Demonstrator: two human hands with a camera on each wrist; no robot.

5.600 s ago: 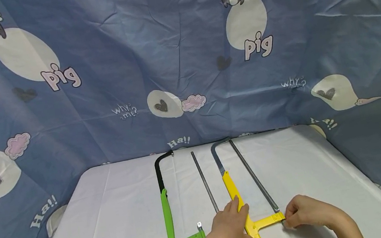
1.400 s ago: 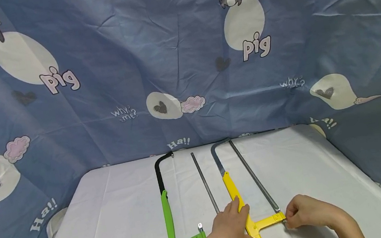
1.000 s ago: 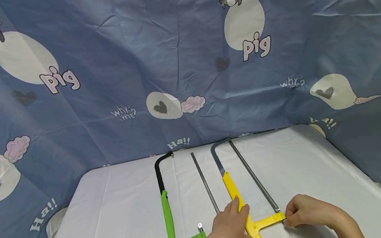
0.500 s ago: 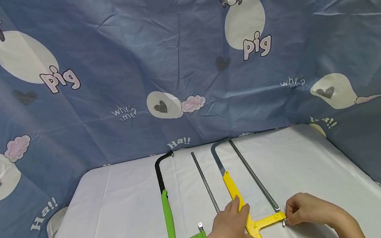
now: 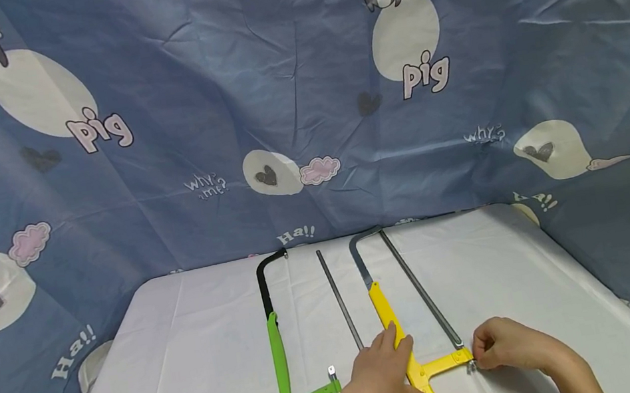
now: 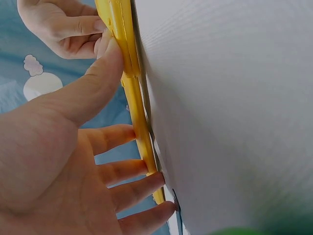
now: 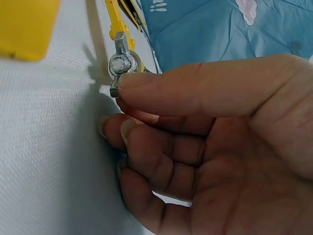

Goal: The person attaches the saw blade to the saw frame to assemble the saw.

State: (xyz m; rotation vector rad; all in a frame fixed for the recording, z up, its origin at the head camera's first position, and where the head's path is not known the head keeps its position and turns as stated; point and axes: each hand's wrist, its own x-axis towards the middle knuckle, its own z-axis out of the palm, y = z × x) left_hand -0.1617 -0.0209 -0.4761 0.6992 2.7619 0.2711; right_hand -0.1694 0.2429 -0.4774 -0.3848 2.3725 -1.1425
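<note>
A yellow hacksaw lies on the white-covered table, its grey blade stretched between the frame's far tip and the near crossbar. My left hand rests on its frame; in the left wrist view the fingers are fairly straight and, with the thumb, press against the yellow frame. At the crossbar's right end my right hand pinches one wing of a metal wing nut with the thumb, the index finger partly hidden behind. The other right fingers are curled near the cloth.
Left of the yellow saw lies a green hacksaw with no blade fitted in its frame. A loose grey blade lies between the two saws, its near end hidden by my left hand. A blue printed cloth hangs behind the table.
My right fingers have shifted slightly up and right at the wing nut, which now shows below the fingertips at a different angle. The left hand and both saws stay in place.
</note>
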